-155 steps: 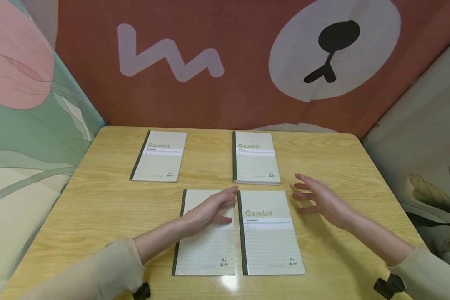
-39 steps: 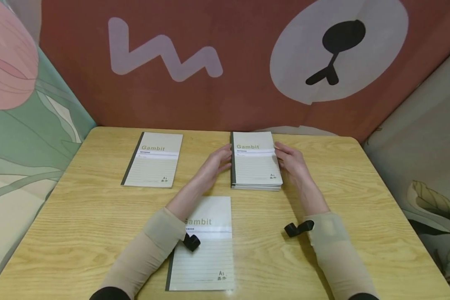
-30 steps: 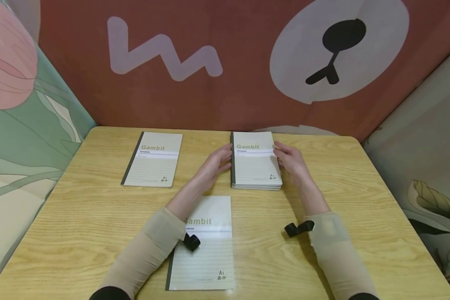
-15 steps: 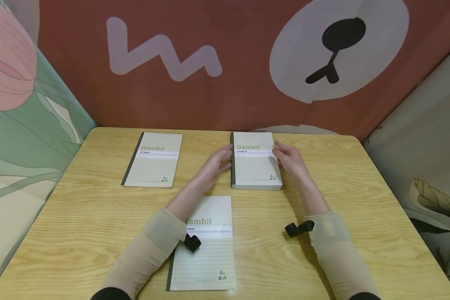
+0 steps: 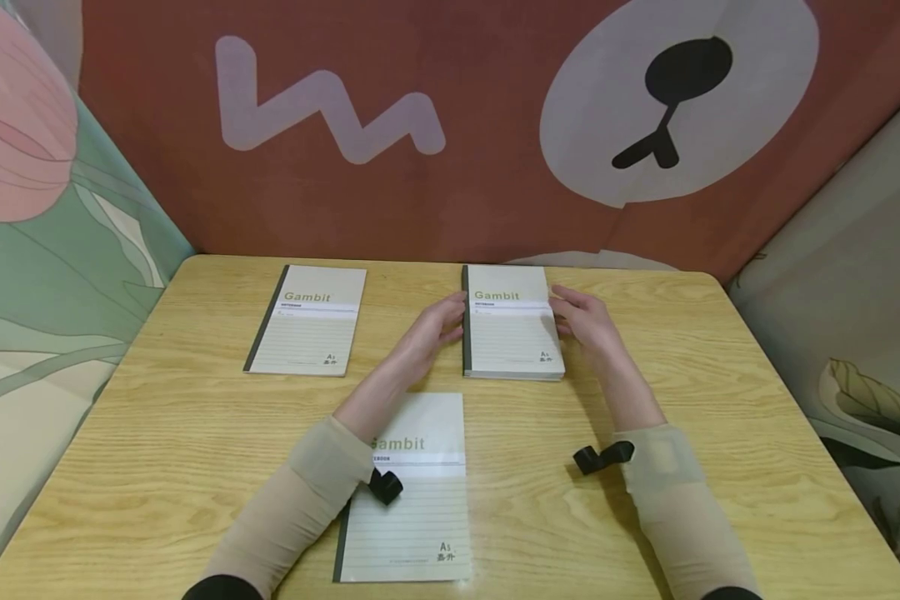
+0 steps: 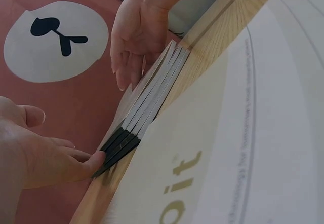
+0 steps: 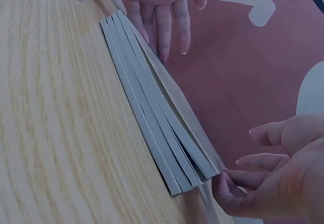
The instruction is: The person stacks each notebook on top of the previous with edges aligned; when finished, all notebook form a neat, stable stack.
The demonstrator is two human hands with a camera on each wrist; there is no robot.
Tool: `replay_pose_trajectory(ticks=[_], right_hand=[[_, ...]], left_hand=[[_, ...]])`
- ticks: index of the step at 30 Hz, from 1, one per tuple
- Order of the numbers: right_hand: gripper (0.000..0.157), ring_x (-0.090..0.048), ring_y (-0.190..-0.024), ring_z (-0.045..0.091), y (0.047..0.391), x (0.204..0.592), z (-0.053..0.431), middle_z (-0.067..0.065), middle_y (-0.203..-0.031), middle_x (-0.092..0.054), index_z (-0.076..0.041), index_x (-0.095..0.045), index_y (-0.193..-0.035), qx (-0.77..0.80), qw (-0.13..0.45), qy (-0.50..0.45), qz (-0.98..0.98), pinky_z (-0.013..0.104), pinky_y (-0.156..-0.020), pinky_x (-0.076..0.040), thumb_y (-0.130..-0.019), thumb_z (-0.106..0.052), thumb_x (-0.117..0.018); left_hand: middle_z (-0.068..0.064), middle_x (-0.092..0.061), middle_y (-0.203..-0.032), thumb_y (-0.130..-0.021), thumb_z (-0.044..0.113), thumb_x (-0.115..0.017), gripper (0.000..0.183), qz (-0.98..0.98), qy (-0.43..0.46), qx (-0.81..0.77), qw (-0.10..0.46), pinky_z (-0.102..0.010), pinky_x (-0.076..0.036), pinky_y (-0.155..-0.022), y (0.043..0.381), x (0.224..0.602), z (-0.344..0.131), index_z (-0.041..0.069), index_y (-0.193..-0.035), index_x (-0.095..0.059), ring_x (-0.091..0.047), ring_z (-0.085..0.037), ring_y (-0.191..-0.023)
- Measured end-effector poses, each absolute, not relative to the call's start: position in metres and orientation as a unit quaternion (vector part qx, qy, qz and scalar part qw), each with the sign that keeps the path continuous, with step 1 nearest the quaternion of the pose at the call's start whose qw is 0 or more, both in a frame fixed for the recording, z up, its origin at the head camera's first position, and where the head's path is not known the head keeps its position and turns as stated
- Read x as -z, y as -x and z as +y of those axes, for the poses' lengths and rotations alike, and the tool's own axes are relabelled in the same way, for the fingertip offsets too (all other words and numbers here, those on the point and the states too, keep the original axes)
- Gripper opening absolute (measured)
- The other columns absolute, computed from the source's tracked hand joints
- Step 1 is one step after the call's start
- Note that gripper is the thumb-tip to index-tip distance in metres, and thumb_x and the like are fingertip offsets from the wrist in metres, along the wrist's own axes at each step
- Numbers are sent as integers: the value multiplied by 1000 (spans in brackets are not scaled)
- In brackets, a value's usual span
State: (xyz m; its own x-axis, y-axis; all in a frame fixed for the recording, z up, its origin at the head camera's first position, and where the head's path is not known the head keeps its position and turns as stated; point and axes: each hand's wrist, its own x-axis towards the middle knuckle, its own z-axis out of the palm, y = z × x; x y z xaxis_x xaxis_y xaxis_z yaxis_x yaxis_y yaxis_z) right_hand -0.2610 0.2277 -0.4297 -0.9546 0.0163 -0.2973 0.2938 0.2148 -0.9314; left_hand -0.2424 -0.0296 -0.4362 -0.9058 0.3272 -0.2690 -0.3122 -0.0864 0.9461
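Observation:
Several white Gambit notebooks with dark spines form a stack (image 5: 512, 340) at the back of the table, right of centre. My left hand (image 5: 424, 335) is at the stack's spine side, fingertips against the dark spines (image 6: 120, 142). On the opposite side, my right hand (image 5: 587, 320) has its fingertips at the page edges, fingers loosely extended. Neither hand curls round the stack. From the right wrist, the page edges (image 7: 152, 102) show narrow gaps between the notebooks, with the top cover slightly raised.
One notebook (image 5: 309, 337) lies flat at the back left. Another notebook (image 5: 412, 525) lies nearer, partly under my left forearm in the head view. The wooden table (image 5: 690, 375) meets a reddish-brown patterned backdrop (image 5: 495, 200) just behind the stack.
The near right notebook has left its place, and the back right stack is thicker. Both hands have moved to the stack's sides. Its lower edges line up more evenly than about a second ago.

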Motion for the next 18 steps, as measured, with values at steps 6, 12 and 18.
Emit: replay_pose_trajectory(ticks=[6,12,18], right_hand=[[58,-52,-138,25,261,429,230,16,-163,-41,-5,-33,-161,622,114,-110,767,37,-117,-47,-108,-20,-49],[57,-51,-136,22,261,429,230,13,-164,-41,-6,-33,-160,616,122,-110,771,30,-112,-48,-108,-23,-49],[56,-46,-143,24,262,429,231,11,-167,-35,-4,-32,-161,635,130,-118,752,36,-121,-42,-109,-20,-47]], left_hand=[[-8,-22,-173,-109,24,-36,58,659,-13,-718,222,-43,-23,-132,243,439,-30,6,-163,-25,-20,-26,-161],[-7,-17,-174,-108,29,-35,61,685,-27,-690,231,-43,-23,-132,242,440,-30,9,-165,-22,-16,-25,-162],[-5,-13,-175,-109,33,-32,61,705,-37,-667,241,-42,-20,-133,241,439,-30,13,-166,-18,-12,-24,-163]])
